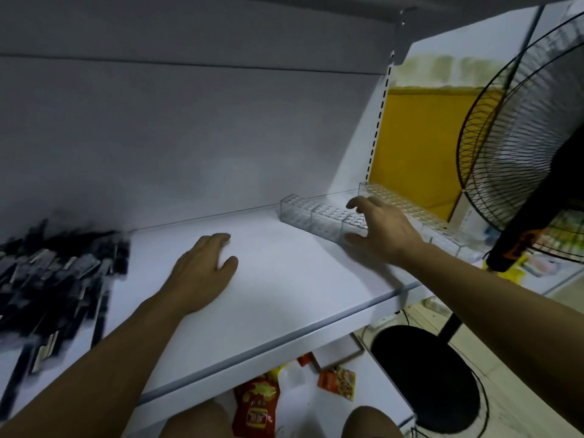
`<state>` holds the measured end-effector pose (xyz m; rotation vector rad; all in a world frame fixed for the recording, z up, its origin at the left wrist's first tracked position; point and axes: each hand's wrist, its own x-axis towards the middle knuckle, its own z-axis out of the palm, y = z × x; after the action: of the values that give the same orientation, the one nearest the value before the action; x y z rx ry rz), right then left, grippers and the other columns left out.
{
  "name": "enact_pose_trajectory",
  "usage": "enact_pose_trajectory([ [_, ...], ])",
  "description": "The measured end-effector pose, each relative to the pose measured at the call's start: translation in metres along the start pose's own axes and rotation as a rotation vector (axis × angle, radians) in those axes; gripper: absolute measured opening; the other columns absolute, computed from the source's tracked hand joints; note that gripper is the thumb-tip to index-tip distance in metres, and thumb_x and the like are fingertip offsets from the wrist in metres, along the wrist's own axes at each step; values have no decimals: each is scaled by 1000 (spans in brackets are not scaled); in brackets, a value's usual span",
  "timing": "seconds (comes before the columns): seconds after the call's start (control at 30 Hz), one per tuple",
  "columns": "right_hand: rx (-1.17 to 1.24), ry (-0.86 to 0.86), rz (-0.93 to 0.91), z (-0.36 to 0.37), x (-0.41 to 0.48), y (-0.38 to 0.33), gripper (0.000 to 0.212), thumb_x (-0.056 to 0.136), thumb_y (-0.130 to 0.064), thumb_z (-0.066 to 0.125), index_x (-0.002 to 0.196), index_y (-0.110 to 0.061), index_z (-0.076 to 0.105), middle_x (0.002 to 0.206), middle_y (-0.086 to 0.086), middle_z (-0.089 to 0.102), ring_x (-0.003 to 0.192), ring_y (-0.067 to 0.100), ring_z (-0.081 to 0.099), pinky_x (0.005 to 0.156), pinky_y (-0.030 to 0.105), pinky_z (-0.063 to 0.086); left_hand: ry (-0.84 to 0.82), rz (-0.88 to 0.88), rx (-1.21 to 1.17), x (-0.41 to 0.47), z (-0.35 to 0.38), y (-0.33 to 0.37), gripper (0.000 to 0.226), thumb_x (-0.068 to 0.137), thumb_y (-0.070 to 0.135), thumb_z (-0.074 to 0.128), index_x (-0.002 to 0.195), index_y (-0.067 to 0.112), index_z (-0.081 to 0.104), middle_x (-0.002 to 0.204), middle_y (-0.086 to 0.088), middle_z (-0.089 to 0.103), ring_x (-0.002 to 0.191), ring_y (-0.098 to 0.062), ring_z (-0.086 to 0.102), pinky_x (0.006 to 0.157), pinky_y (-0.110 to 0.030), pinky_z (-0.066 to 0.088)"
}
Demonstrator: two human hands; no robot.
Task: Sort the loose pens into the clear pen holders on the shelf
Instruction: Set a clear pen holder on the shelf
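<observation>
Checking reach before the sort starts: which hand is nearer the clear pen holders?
Right. The right hand is spread over the front clear pen holder, at its right end. The left hand lies flat on the shelf, apart from the holder and to its left.

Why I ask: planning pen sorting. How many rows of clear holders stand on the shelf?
2: a low front row, partly hidden by the right hand, and a taller back row behind it.
</observation>
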<state>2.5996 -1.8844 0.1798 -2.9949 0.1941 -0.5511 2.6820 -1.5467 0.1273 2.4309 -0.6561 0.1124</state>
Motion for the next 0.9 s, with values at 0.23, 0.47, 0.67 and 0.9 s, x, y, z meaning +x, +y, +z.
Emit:
enact_pose_trajectory([
  [0.23,34,-42,-82,10,18,-30,74,83,-66,71,139,-19,58,126,4,70,103,23,67,88,33,54,133,-94,-250,3,-8,-1,58,96,23,57,149,21,34,145,-4,44,133,-19,44,110,-34,36],
  [0.47,93,60,-193,17,18,-42,67,84,-73,62,121,-19,69,111,1,75,90,19,69,80,35,58,87,-38,-270,2,-12,-2,81,90,14,65,155,28,19,156,1,33,142,-13,33,106,-25,31],
  [0.67,139,77,-291,23,17,-69,67,79,-77,52,108,-20,71,97,-2,73,82,17,65,74,33,54,56,20,-340,0,-20,-3,83,82,9,73,149,37,32,137,7,44,119,-5,49,86,-8,39],
  [0.9,-58,223,-280,53,10,-94,67,94,-70,40,130,-19,63,124,6,69,108,30,65,91,39,49,120,-24,-161,-4,-30,-13,64,86,9,69,141,33,46,131,1,44,112,-13,51,93,-18,35],
])
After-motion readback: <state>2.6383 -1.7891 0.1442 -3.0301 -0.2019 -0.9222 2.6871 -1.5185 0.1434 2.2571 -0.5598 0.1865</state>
